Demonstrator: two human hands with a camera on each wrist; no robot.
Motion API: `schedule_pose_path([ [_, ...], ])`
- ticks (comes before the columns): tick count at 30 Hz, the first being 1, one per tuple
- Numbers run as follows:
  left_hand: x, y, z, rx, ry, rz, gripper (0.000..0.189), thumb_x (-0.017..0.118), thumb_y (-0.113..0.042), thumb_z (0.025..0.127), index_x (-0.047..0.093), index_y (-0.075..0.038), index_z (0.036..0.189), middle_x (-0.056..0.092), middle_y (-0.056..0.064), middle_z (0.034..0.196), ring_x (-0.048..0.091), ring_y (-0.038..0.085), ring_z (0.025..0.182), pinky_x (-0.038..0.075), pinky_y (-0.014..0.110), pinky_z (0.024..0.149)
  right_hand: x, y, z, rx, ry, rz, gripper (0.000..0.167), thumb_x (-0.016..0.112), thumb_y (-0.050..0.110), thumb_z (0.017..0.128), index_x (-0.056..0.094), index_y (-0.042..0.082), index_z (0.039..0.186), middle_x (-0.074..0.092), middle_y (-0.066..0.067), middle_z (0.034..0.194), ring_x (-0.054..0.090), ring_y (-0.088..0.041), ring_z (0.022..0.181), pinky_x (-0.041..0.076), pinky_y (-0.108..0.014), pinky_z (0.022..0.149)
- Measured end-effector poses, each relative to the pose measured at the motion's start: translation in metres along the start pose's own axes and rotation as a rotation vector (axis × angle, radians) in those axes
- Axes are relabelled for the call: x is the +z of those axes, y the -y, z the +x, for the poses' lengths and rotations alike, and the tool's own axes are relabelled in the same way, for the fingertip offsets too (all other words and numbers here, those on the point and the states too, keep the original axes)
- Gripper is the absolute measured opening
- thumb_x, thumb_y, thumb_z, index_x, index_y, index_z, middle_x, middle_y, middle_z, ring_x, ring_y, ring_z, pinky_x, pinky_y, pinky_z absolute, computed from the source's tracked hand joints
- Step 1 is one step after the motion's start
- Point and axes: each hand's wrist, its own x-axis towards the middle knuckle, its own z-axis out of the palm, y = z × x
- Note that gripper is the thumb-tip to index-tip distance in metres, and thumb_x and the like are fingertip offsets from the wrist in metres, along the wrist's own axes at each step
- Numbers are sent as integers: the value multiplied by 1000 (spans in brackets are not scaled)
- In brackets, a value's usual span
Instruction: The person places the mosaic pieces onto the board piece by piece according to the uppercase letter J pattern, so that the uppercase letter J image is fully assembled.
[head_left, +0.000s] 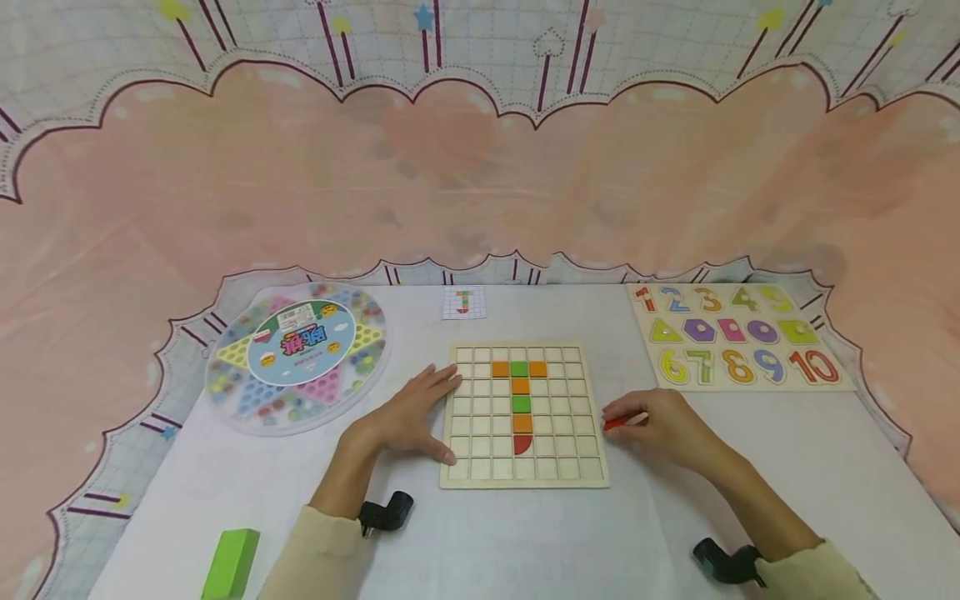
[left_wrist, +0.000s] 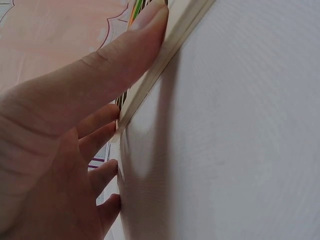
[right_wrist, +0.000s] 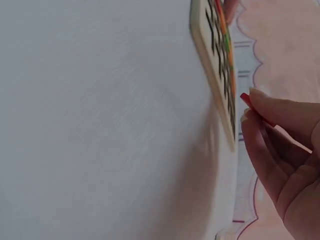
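A square wooden grid board [head_left: 480, 471] lies in the middle of the white table. Orange and green square tiles form a T shape on it, with a red rounded tile [head_left: 522, 444] at the stem's lower end. My left hand [head_left: 405, 412] rests at the board's left edge, its fingers extended and its thumb [left_wrist: 145, 35] on the rim. Just off the board's right edge, my right hand [head_left: 667, 425] pinches a small red tile [right_wrist: 257, 107] between thumb and fingertips. Its outline is mostly hidden by the fingers.
Behind the board lies a small pattern card [head_left: 465, 302] showing a coloured hook-like figure. A round, clear-covered game board [head_left: 300, 358] lies at the left. A number and shape puzzle [head_left: 735, 337] is at the back right, and a green block [head_left: 231, 562] sits at the front left.
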Motion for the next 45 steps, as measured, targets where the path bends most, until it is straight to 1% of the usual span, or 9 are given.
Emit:
schedule_pose_path([
  [2,0,-1,0,-5,3,-4,117,95,-36,67,32,-4,160,20,12,172,7,44,160,13,65,128,1,5,3,-10,9,25,20,81,8,84,81,10,104,79,-4,105,72,-15,95,60,-17,76],
  [8,0,-1,1,-17,9,-4,117,95,-36,67,31,-5,160,19,11,173,6,43,161,13,64,129,6,23,16,-24,66,86,18,78,9,88,81,8,106,77,-10,116,69,-31,114,58,-13,80],
  [13,0,0,2,-29,18,8,117,95,-37,67,31,-7,161,18,9,173,5,41,162,13,62,130,14,37,27,-42,120,133,18,77,11,89,81,7,106,77,-11,119,69,-33,118,59,-16,84],
  [21,0,0,2,-25,23,-4,118,95,-37,67,30,-7,161,17,9,174,4,41,162,12,63,129,35,55,41,-109,155,134,20,79,12,87,82,11,107,79,-4,111,71,-25,112,60,-26,92],
  [24,0,1,2,-29,22,-2,118,95,-37,68,30,-8,161,17,9,174,4,40,162,12,63,130,45,63,45,-131,169,148,21,83,13,84,82,11,105,80,-2,106,72,-19,104,61,-25,87],
  [26,0,0,2,-32,22,-3,118,95,-37,68,30,-8,161,17,9,174,4,40,162,13,63,129,52,69,48,-143,177,151,20,85,14,82,83,12,102,80,0,103,72,-13,97,60,-22,82],
  [31,-1,-2,2,-40,25,-12,117,95,-36,68,30,-7,161,18,9,173,5,41,162,13,64,129,66,80,52,-179,185,116,18,87,17,79,83,13,96,80,4,93,67,-4,84,57,-16,74],
  [38,-3,-5,1,-46,26,-17,116,95,-35,68,30,-7,161,18,9,173,5,40,162,14,64,129,78,82,55,-179,181,28,17,88,17,78,82,13,92,79,4,89,65,-5,81,56,-16,74],
  [45,-3,-4,1,-49,23,-16,116,95,-35,67,31,-7,161,18,8,173,5,40,162,14,64,129,83,83,53,-177,151,-44,20,88,18,79,82,13,97,80,5,94,66,-6,86,57,-21,80],
])
